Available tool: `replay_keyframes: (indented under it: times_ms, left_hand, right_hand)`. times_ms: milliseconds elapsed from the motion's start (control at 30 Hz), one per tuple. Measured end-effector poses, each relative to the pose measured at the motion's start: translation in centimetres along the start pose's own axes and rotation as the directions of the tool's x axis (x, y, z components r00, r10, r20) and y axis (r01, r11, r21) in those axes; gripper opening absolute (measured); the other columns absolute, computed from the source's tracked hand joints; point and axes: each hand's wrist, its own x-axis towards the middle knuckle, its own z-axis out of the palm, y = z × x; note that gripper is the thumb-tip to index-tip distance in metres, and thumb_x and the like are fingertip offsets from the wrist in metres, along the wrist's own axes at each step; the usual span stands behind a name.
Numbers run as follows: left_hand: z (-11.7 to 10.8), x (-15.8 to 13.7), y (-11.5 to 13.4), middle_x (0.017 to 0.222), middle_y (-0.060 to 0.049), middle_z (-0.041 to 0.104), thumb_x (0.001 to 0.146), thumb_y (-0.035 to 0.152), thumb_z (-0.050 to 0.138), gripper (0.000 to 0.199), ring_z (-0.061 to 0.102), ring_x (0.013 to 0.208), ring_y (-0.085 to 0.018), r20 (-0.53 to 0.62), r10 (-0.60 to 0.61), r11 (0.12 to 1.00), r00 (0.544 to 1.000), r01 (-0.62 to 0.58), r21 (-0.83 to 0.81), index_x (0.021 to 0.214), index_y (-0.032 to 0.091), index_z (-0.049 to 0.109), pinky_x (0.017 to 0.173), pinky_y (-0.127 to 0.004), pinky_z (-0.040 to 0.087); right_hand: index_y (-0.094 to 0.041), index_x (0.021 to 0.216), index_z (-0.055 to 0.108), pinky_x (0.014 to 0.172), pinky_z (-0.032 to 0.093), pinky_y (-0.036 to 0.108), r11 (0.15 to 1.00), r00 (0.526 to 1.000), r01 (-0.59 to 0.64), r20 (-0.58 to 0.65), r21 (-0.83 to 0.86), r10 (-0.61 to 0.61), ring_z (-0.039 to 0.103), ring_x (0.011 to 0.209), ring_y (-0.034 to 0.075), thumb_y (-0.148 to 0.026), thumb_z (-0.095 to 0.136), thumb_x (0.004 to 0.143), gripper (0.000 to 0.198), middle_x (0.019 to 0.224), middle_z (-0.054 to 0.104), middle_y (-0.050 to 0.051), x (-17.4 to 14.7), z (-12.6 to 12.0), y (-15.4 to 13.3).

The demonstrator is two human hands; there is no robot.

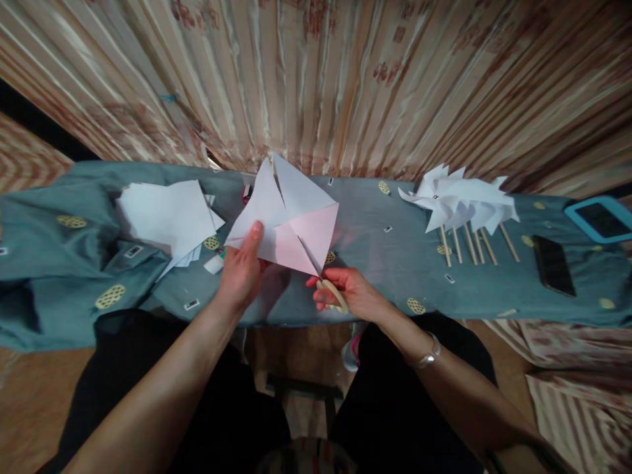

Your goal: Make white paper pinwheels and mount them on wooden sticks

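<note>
A square sheet of white paper [306, 191] is held up over the cloth, with slits running in from its corners toward the middle. My left hand [243, 268] grips its lower left side, thumb on top and fingers underneath. In my right hand [348, 289] is a pair of scissors [332, 294] with pale yellow handles. Their blades lie at the sheet's lower right corner, along a slit. Left of the sheet lies a stack of white paper [165, 214]. A small white block [214, 264], perhaps an eraser, sits near my left hand.
Several white paper pinwheels [464, 197] on wooden sticks lie to the right. Beyond them are a dark phone [553, 265] and a blue-framed device [600, 219]. A grey-green cloth [370, 243] covers the narrow table; a pleated curtain [316, 85] hangs behind it.
</note>
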Motion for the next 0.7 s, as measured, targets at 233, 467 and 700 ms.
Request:
replay_keyframes:
  times_ms: [233,467,700]
  left_hand:
    - [0.2,-0.1,0.3,0.091,-0.003,0.075,0.092,0.021,0.053,0.014,0.072,0.089,-0.018,-0.019,-0.026,1.0,0.999,0.026,-0.006,0.099,0.019,0.065,0.073,-0.028,0.061]
    - [0.0,0.0,0.2,0.094,-0.003,0.075,0.091,0.023,0.054,0.016,0.071,0.092,-0.018,0.004,0.002,1.0,1.0,-0.002,0.001,0.102,0.021,0.065,0.075,-0.03,0.061]
    - [-0.1,-0.3,-0.2,0.099,-0.006,0.074,0.088,0.029,0.06,0.024,0.07,0.099,-0.022,0.05,-0.015,0.999,0.999,0.014,0.033,0.109,0.018,0.063,0.08,-0.034,0.06]
  right_hand:
    - [-0.016,0.078,0.061,0.053,0.046,0.024,0.999,1.0,0.008,-0.017,0.05,-0.007,0.058,0.051,0.008,-0.045,0.089,0.044,0.053,0.059,0.063,-0.004,0.2,0.2,0.3]
    - [-0.015,0.077,0.061,0.051,0.046,0.023,0.996,1.0,0.006,-0.028,0.088,-0.003,0.057,0.049,0.007,-0.044,0.089,0.045,0.051,0.059,0.063,-0.004,0.3,0.3,0.6]
    - [-0.014,0.083,0.063,0.054,0.05,0.025,0.994,1.0,0.028,-0.015,0.106,-0.027,0.06,0.052,0.009,-0.046,0.09,0.045,0.056,0.06,0.063,-0.003,0.7,0.0,1.4]
